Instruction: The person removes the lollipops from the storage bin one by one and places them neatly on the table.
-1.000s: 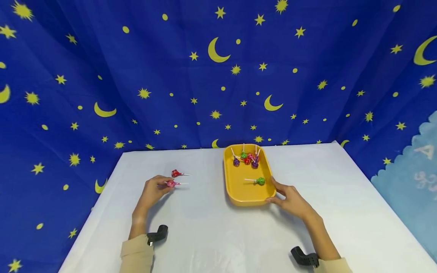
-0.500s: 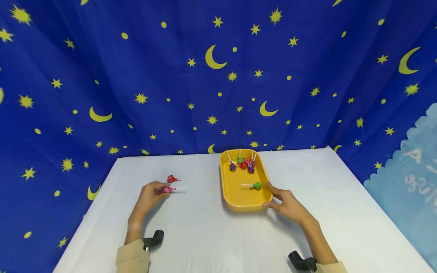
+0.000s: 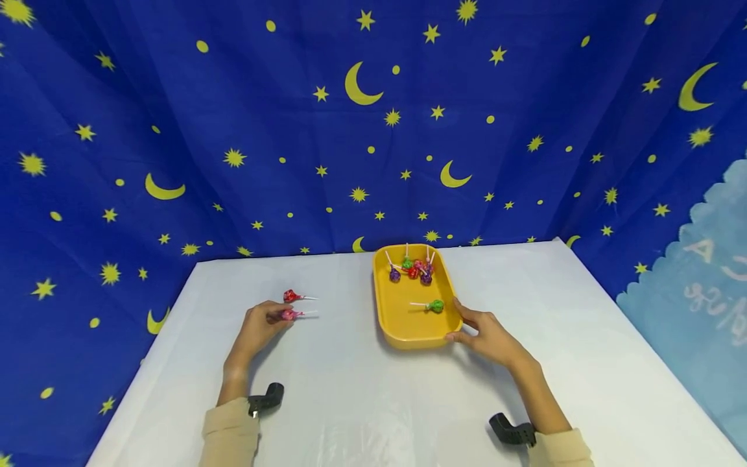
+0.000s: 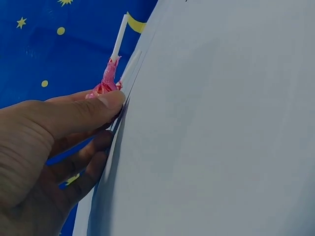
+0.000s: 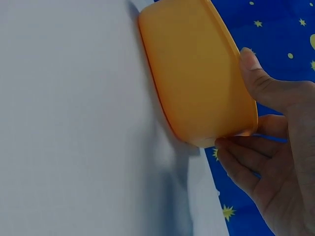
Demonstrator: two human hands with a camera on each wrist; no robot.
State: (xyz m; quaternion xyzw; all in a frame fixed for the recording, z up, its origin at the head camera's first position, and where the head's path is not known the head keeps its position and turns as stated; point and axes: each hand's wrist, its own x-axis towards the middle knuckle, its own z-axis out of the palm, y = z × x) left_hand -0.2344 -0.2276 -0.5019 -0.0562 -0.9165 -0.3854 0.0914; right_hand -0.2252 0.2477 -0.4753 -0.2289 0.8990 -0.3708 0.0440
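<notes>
My left hand [image 3: 257,329] pinches a pink-wrapped lollipop [image 3: 289,314] by its head between thumb and fingers; its white stick points right. In the left wrist view the thumb covers part of the pink lollipop's wrapper [image 4: 109,78]. Just beyond it on the table lies a red-wrapped lollipop [image 3: 290,296], stick also to the right. With thumb and fingers, my right hand [image 3: 491,335] grips the near right corner of a yellow plastic tray [image 3: 403,327]. The right wrist view shows the thumb on the rim and the fingers under the tray's end [image 5: 197,73].
Inside the tray, a green lollipop [image 3: 436,306] lies apart, while several purple, red and green lollipops [image 3: 413,271] cluster at the far end. A white sheet covers the table [image 3: 350,402]. Behind it hangs a blue star-and-moon curtain [image 3: 280,130].
The head view has shifted a little. My left hand and the pink lollipop have edged slightly right relative to the red lollipop. My right hand keeps its grip on the tray.
</notes>
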